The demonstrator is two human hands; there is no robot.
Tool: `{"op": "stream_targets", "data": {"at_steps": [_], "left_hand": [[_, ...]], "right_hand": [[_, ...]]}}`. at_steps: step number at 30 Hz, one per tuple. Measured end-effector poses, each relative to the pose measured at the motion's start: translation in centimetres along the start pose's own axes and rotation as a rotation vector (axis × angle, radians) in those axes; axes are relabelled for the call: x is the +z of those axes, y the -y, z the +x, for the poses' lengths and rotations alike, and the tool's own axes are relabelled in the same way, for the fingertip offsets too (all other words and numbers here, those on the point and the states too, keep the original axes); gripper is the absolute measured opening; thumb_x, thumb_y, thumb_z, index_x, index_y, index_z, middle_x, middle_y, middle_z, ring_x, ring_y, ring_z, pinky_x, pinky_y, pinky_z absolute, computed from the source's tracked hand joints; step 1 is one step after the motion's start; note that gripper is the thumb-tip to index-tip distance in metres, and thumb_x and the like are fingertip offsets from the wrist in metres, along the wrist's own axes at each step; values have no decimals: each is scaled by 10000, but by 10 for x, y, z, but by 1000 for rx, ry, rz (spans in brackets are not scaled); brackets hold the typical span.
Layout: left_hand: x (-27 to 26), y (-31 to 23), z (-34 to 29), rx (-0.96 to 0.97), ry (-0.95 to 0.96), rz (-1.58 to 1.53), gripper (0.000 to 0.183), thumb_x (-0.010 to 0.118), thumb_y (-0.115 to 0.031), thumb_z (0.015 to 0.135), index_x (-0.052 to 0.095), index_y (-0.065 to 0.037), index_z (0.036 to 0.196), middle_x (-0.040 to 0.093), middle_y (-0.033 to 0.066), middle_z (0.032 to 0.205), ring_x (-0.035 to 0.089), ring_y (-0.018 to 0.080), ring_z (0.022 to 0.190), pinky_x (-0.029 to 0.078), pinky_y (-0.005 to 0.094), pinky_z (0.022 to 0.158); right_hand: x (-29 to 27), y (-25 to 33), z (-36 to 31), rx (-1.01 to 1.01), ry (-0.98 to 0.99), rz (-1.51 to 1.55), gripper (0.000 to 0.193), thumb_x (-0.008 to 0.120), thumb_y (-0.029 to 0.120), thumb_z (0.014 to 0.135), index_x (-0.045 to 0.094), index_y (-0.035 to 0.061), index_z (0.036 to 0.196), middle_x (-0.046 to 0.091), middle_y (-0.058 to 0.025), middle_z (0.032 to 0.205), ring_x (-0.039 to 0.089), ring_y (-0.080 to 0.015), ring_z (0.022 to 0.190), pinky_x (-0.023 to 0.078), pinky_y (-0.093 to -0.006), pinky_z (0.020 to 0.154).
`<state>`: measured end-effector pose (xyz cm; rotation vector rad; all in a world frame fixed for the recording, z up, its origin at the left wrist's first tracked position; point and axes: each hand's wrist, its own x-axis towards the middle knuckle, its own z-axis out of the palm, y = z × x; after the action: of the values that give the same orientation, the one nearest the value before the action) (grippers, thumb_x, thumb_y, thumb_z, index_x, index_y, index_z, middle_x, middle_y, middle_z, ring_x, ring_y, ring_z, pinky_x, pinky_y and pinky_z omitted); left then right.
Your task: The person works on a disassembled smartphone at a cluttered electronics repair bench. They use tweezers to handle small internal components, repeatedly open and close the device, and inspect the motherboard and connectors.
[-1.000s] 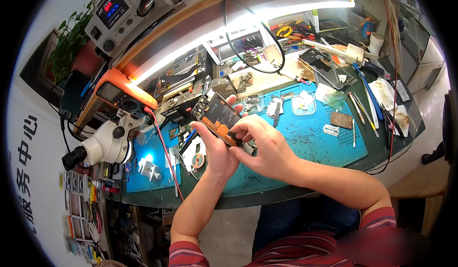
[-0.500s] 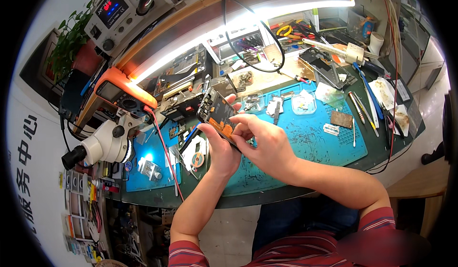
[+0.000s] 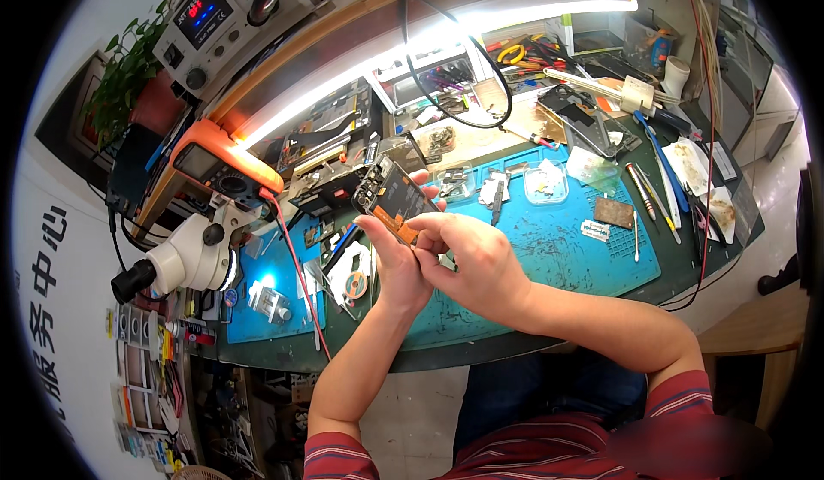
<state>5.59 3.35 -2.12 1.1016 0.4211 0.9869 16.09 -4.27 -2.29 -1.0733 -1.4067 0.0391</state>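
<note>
An opened phone (image 3: 397,199) with dark inner parts and an orange-brown strip is held up above the bench, tilted. My left hand (image 3: 401,267) grips it from beneath, with the thumb along its near left edge and fingertips showing past its far right edge. My right hand (image 3: 477,261) is closed at the phone's lower right end, its fingers curled and pressed together against it. What lies between those fingertips is hidden.
A blue work mat (image 3: 549,257) covers the bench, with small clear trays (image 3: 545,183), a razor blade (image 3: 595,230) and a cotton swab (image 3: 637,238). At left stand a microscope (image 3: 184,257) and an orange multimeter (image 3: 225,164). A black cable (image 3: 505,94) hangs above.
My right hand has shifted slightly down and left, its index finger now more curled. The phone has turned a little, so more of its inner face shows. My left hand keeps its grip.
</note>
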Motion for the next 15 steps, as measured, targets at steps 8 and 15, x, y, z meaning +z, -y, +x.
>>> {"op": "stream_targets", "data": {"at_steps": [8,15], "left_hand": [[-6,4,1,59,7,7,1034,248,-889,911,456,-51,1481,637,77,1248,621,167,1118,522,292,900],[-14,3,3,115,48,16,1002,242,-871,936,410,-74,1520,600,72,1314,602,168,1150,512,314,937]], "right_hand": [[0,5,-1,52,22,57,349,758,-11,829,679,8,1169,704,-72,855,711,-188,751,592,-321,704],[2,5,0,63,38,106,347,756,-10,844,679,10,1181,705,-80,868,713,-198,765,596,-323,713]]}}
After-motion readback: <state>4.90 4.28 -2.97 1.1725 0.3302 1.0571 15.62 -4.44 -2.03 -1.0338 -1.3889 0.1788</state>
